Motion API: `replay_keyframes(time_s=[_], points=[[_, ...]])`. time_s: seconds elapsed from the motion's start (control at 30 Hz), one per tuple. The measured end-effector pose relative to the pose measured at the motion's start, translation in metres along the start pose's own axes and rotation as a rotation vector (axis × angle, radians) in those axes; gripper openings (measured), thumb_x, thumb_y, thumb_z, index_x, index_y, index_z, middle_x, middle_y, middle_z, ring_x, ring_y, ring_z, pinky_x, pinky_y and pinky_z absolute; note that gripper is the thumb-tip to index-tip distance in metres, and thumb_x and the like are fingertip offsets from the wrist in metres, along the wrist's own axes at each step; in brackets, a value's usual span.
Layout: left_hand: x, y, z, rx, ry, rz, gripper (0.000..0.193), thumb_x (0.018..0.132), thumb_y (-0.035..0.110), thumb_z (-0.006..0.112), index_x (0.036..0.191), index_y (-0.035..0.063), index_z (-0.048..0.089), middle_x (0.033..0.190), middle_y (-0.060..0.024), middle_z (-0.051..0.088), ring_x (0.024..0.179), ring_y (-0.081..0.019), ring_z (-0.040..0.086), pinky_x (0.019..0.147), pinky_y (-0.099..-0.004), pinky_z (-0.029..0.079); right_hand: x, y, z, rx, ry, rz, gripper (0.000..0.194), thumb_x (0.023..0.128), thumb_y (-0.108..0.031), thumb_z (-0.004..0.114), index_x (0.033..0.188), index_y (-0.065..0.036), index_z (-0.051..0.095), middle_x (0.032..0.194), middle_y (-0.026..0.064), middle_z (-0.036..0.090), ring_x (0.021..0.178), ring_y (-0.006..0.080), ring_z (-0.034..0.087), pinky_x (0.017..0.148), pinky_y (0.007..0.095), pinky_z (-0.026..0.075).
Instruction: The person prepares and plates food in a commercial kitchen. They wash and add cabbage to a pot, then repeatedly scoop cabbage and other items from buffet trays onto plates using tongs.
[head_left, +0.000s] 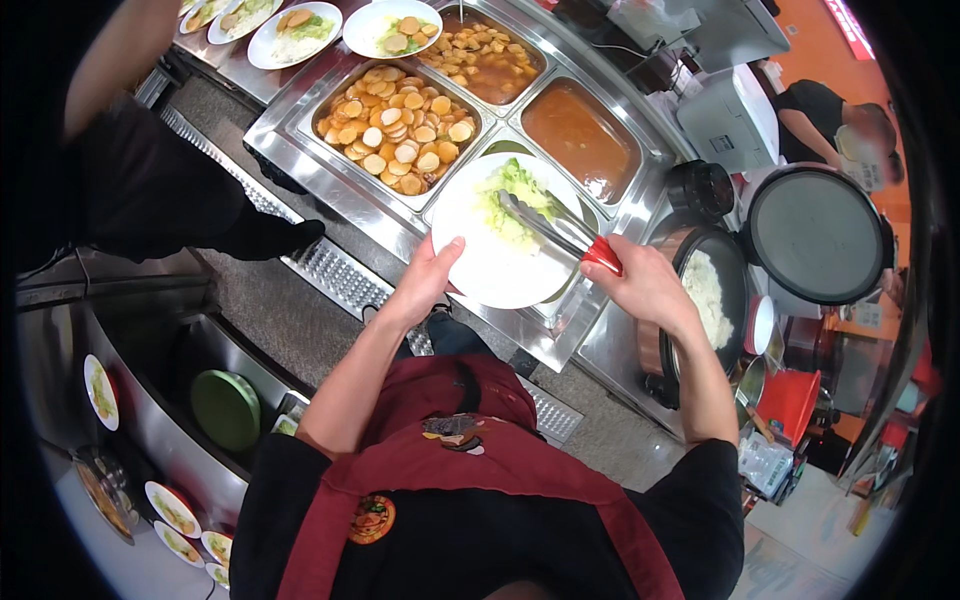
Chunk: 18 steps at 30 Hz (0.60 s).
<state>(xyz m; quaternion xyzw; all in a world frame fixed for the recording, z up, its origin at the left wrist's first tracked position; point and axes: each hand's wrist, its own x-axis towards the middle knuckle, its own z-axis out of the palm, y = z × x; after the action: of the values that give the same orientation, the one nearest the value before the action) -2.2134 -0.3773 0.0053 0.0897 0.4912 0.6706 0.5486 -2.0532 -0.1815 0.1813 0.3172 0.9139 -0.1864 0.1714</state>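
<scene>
My left hand (427, 279) grips the near left rim of a white plate (487, 262), its thumb on top. Shredded lettuce (514, 199) lies on the plate's far half. In my right hand (645, 281) are metal tongs (544, 225) with a red grip, their tips at the lettuce. The plate is over the near corner of a steel food counter, partly covering the pan below it. Beyond it are a pan of round slices in sauce (397, 131), a pan of chunks in sauce (484, 56) and a pan of brown sauce (581, 139).
Filled plates (296, 34) line the far left, near another person's arm (124, 67). At right stand a rice cooker holding rice (705, 300), its round lid (817, 232) and stacked bowls (761, 324). Another person (825, 124) is beyond the counter. A green tub (225, 409) lies lower left.
</scene>
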Motion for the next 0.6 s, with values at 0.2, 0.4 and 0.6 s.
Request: replay_keyframes(time_s=[0.2, 0.4, 0.6], points=[[0.000, -0.006, -0.003, -0.048, 0.012, 0.094, 0.047, 0.102, 0.025, 0.048, 0.141, 0.0039, 0.036, 0.128, -0.0083, 0.054, 0.108, -0.0178, 0.060, 0.084, -0.0348, 0.055, -0.038, -0.028, -0.052, -0.245, 0.040, -0.002, 0.044, 0.085, -0.039, 0.066, 0.098, 0.003, 0.063, 0.075, 0.0228, 0.066, 0.077, 0.0392, 0.066, 0.072, 0.0457, 0.051], [-0.009, 0.010, -0.023, 0.024, 0.026, 0.167, 0.046, 0.102, 0.024, 0.048, 0.141, 0.0033, 0.036, 0.123, -0.0103, 0.057, 0.105, -0.0164, 0.061, 0.081, -0.0315, 0.056, -0.038, -0.061, -0.024, -0.283, 0.223, -0.132, 0.032, 0.088, -0.033, 0.064, 0.095, -0.002, 0.062, 0.072, 0.0193, 0.066, 0.069, 0.0367, 0.067, 0.062, 0.0449, 0.052], [-0.022, 0.033, -0.047, -0.049, 0.038, 0.038, 0.044, 0.102, 0.025, 0.047, 0.139, 0.0034, 0.038, 0.121, -0.0104, 0.059, 0.096, -0.0172, 0.067, 0.069, -0.0331, 0.060, -0.039, -0.068, 0.012, -0.243, 0.204, 0.054, 0.027, 0.087, -0.029, 0.065, 0.091, -0.003, 0.059, 0.071, 0.0193, 0.065, 0.067, 0.0376, 0.065, 0.061, 0.0461, 0.051]])
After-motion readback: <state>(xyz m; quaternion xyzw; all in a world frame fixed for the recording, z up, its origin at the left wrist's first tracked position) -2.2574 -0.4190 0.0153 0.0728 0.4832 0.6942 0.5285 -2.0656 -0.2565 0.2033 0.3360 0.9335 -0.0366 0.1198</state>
